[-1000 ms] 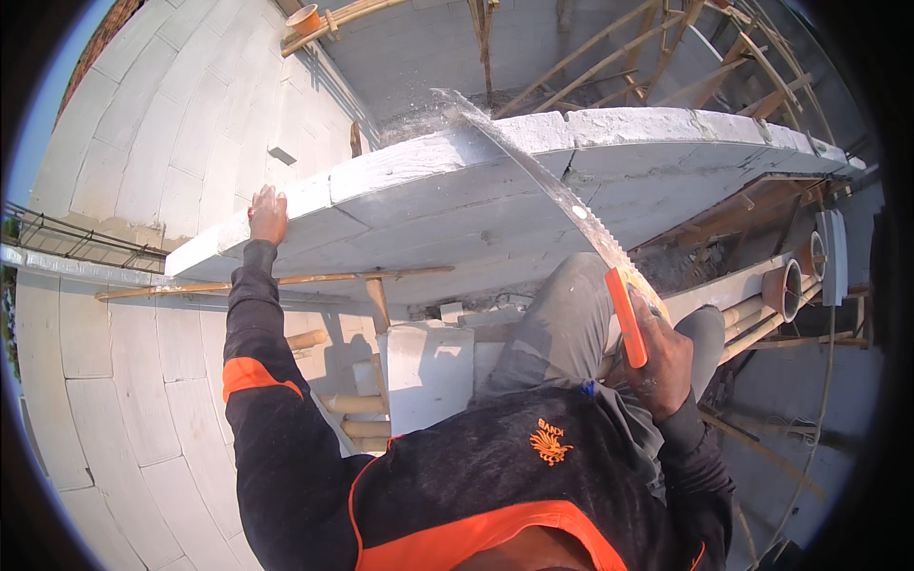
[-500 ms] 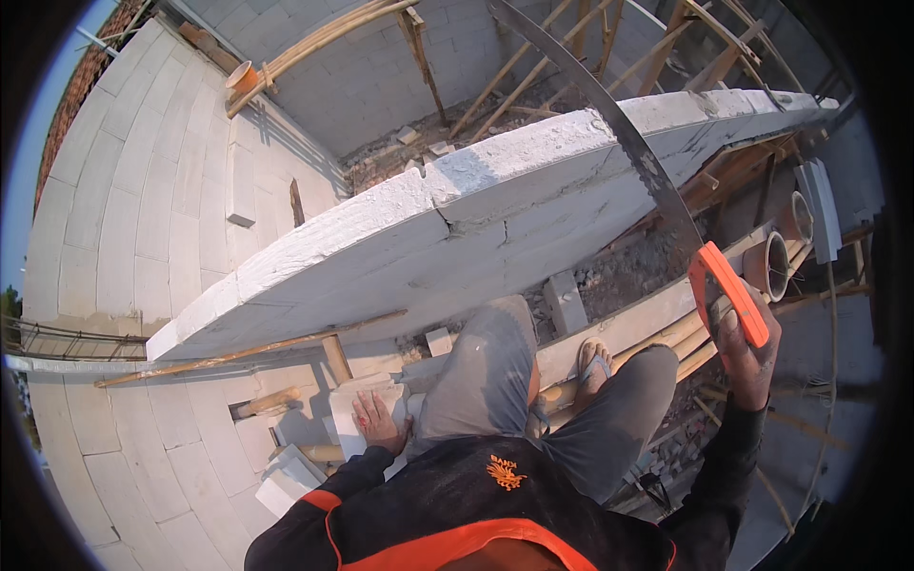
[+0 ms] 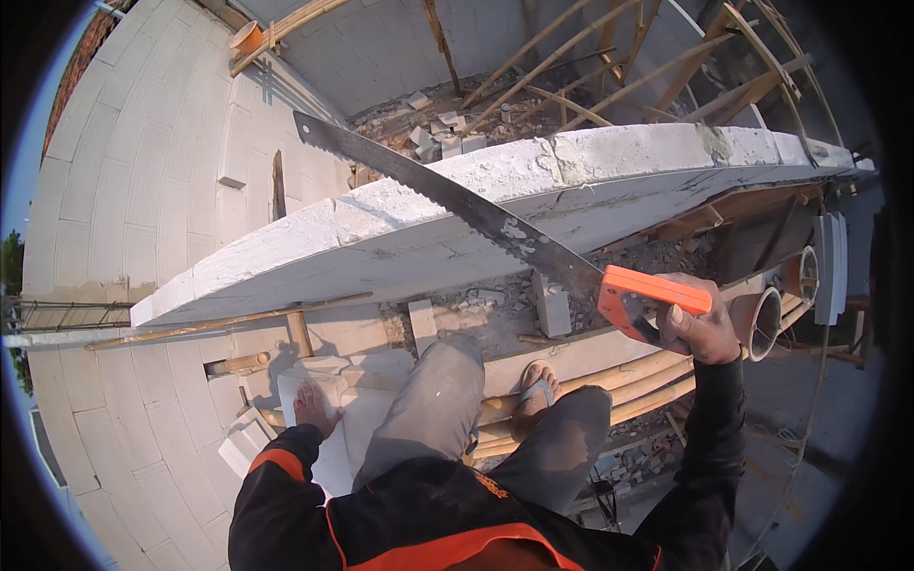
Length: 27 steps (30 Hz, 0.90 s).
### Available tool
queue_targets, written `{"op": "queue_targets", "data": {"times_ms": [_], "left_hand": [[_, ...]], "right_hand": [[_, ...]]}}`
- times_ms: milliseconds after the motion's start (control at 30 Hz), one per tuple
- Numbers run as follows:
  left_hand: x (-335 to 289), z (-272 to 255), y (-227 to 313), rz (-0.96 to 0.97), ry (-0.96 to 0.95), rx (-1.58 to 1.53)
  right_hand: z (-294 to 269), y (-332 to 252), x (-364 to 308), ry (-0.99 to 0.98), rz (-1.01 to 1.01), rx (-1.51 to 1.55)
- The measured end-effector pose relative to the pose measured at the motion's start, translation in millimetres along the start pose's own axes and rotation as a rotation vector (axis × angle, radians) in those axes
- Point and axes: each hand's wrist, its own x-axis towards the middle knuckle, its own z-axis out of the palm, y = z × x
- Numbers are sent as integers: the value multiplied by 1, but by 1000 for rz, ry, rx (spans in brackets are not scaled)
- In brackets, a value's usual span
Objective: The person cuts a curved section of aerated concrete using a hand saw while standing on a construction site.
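My right hand grips the orange handle of a hand saw, held up in the air. Its dark toothed blade stretches to the upper left, across the view of the curved white block wall. Flat on a white block by my left thigh lies my left hand, its fingers spread and holding nothing. Several more white blocks lie stacked just left of that hand.
Bamboo poles run beneath my sandalled foot. Two buckets stand at the right. Another white block and rubble lie below the wall. Bamboo scaffolding rises beyond it. An orange bucket sits at the far left.
The saw has swung leftward, its blade now lying flatter, and my right hand has moved left and slightly up. My left hand still rests on the block; the whole view has shifted.
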Motion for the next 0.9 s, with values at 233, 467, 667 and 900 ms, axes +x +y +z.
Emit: {"op": "queue_targets", "data": {"times_ms": [233,467,667,900], "left_hand": [[7,-179,43,-317,752,-672],[-117,-376,75,237,658,-623],[-176,-355,48,260,461,-504],[-197,-363,55,126,584,-721]], "right_hand": [[-25,-57,21,-214,270,59],[-25,-103,47,-595,488,173],[1,-127,32,-682,645,202],[11,-122,-33,-639,673,381]]}}
